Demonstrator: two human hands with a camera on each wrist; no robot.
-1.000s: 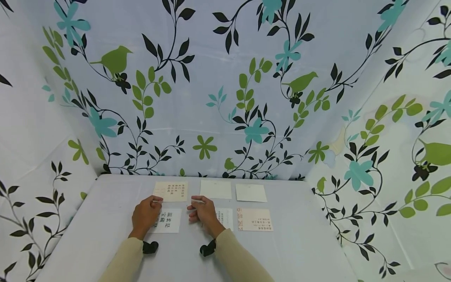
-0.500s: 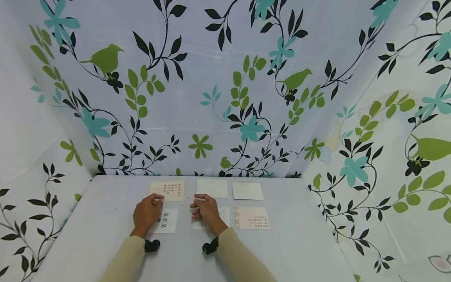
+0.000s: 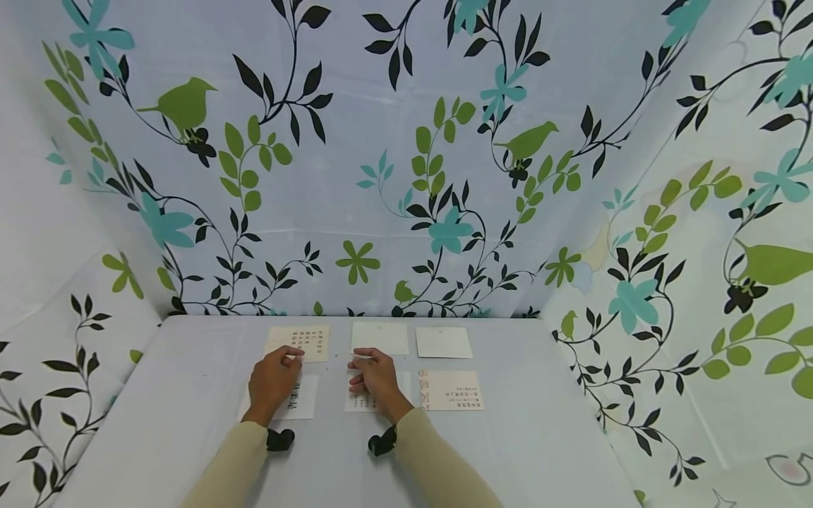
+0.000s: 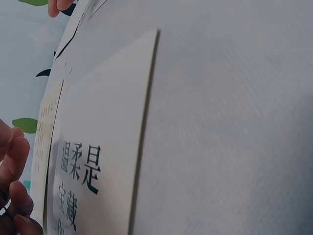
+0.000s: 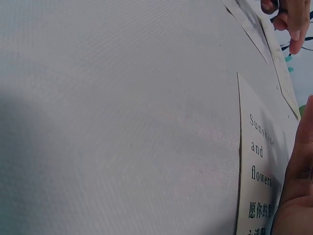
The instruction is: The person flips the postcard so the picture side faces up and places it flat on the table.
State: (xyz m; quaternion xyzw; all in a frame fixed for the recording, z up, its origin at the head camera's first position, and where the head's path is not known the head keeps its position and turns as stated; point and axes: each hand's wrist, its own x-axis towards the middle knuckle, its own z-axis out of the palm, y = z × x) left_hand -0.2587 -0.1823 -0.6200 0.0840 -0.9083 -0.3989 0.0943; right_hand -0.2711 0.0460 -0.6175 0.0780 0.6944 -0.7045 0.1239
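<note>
My left hand [image 3: 274, 384] hovers over a white card [image 3: 305, 402] with large dark characters, its fingers loosely curled and nothing between them. Its fingertips overlap the lower edge of a cream card [image 3: 317, 344] with brown characters. To the right, my right hand [image 3: 376, 381] covers much of another white card [image 3: 358, 403], its fingers bent and apart and holding nothing. That card reads "Sunshine and flowers" [image 5: 261, 152] in the right wrist view. In the left wrist view, curled fingers [image 4: 14, 171] show beside the large-character card [image 4: 102, 112].
Two blank off-white cards, one in the back middle [image 3: 384, 336] and one at back right [image 3: 444, 343], lie on the white-covered table [image 3: 527, 423]. A pinkish card [image 3: 452, 390] with print lies at front right. A patterned curtain [image 3: 356, 141] stands behind the table.
The head view has shifted slightly, so the cards appear farther left. My left hand has moved a little right over the large-character card. My right hand stays near the middle card.
</note>
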